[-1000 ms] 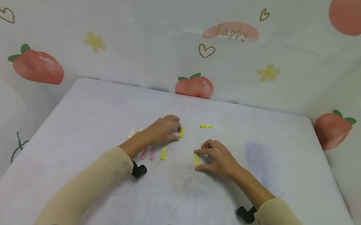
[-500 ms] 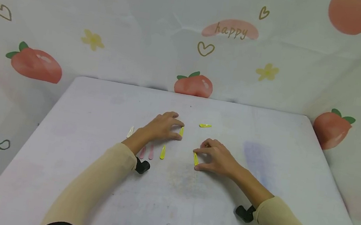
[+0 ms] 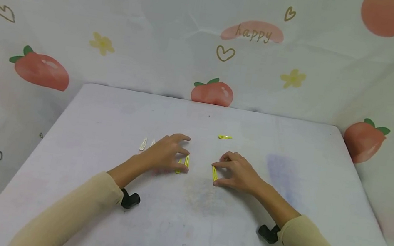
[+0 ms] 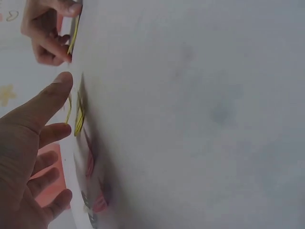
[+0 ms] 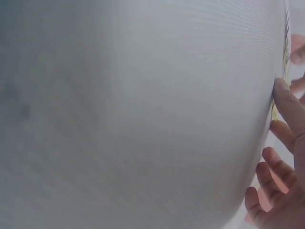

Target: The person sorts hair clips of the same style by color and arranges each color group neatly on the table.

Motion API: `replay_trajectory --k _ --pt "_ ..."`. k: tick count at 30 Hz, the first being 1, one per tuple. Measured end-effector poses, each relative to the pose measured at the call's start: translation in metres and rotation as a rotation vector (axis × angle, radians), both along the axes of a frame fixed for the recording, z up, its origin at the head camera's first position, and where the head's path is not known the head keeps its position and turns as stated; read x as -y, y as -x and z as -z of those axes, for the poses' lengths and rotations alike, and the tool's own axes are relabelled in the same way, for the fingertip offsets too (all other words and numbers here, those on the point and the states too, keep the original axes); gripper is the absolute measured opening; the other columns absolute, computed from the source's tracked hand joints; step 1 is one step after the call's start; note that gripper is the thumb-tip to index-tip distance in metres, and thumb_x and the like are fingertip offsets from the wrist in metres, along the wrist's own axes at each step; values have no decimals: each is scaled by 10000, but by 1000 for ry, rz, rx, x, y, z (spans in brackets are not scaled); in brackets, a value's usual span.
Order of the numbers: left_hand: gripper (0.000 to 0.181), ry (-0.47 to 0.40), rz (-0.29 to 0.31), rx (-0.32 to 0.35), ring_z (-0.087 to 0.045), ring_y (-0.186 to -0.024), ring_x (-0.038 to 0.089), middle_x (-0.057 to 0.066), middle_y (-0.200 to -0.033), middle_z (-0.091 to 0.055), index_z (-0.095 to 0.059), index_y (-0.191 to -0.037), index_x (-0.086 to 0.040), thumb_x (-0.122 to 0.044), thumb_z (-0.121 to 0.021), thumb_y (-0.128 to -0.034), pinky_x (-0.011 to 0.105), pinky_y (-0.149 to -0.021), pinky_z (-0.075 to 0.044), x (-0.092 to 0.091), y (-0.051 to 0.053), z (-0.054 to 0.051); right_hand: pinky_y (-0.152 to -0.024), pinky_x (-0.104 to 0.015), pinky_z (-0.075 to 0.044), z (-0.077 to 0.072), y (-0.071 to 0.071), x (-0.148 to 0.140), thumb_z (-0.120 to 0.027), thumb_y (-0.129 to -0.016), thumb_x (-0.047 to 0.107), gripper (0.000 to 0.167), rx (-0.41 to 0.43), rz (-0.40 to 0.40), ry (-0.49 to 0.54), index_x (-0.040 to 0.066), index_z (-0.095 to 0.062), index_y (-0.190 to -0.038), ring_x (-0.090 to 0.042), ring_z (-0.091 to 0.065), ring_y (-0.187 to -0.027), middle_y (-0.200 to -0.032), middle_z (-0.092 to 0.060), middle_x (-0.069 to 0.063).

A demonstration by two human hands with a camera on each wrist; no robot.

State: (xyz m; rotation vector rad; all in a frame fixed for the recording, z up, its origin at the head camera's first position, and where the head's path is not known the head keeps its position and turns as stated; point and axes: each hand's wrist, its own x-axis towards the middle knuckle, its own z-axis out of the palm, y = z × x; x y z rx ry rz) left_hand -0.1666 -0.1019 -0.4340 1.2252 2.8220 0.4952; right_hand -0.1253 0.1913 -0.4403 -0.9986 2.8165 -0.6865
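In the head view my left hand (image 3: 165, 152) pinches a yellow snap hair clip (image 3: 187, 161) by its ends, between thumb and forefinger. A second yellow clip (image 4: 79, 114) lies right beside it, partly covered by that thumb in the head view. My right hand (image 3: 239, 173) holds another yellow hair clip (image 3: 214, 173) between thumb and forefinger at the table surface. Farther back a yellow clip (image 3: 225, 137) lies sideways. Pink clips (image 4: 90, 162) appear in the left wrist view; in the head view my left hand mostly hides them.
Two white clips (image 3: 143, 144) lie left of my left hand, one partly hidden by it. Everything sits on a white, faintly stained table (image 3: 190, 227). A peach-printed cloth (image 3: 163, 42) hangs behind the table and along its sides.
My left hand has taken hold of the yellow clip and brought it toward me and slightly left, beside the other yellow clip. My right hand stays in place.
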Motion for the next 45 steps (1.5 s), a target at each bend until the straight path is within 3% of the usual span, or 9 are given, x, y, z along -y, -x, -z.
replay_trajectory --k 5,10,20,24,28,35,45 --pt "544 -29 23 -10 -460 -1327 325 151 -1385 -550 -786 -1095 -115 -508 -846 -724 558 -950 -459 5 -11 4 -871 -405 -449 -2 0 0 -858 -758 408 518 10 2 -11 162 -746 -1200 -201 -519 -1023 -1097 -583 -4" --pt "560 -36 12 -29 -454 -1330 317 150 -1386 -548 -784 -1105 -118 -521 -841 -720 547 -943 -459 5 -15 6 -872 -405 -452 -1 0 0 -854 -761 419 520 7 -2 -14 164 -745 -1201 -202 -522 -1028 -1096 -581 -2" --pt "567 -12 4 -69 -470 -1318 322 161 -1371 -569 -788 -1094 -117 -545 -828 -724 514 -910 -476 4 -17 7 -870 -384 -474 2 2 4 -858 -754 428 522 10 9 2 142 -754 -1178 -184 -539 -1015 -1081 -594 5" --pt "566 5 -11 -55 -466 -1325 315 154 -1379 -568 -785 -1106 -126 -553 -819 -737 519 -924 -476 4 -17 8 -857 -368 -496 2 4 15 -849 -763 437 518 -12 13 0 119 -757 -1161 -176 -566 -990 -1066 -617 1" --pt "557 17 -24 -50 -459 -1331 301 141 -1385 -564 -782 -1118 -141 -556 -811 -747 522 -925 -471 3 -18 8 -865 -385 -485 1 6 31 -833 -778 447 510 -55 13 -38 120 -753 -1161 -183 -575 -987 -1063 -620 -11" --pt "561 42 -31 -63 -460 -1324 294 135 -1382 -566 -781 -1126 -157 -575 -798 -752 517 -918 -458 2 -19 4 -860 -376 -482 0 7 57 -804 -812 453 505 -54 27 -109 122 -735 -1186 -178 -572 -957 -1072 -610 -14" --pt "564 41 -32 -40 -457 -1332 295 135 -1377 -574 -777 -1134 -148 -564 -805 -753 528 -923 -468 3 -18 3 -774 -346 -474 -1 6 66 -777 -814 514 570 -45 24 -141 158 -704 -1253 -165 -561 -863 -1058 -596 -15"
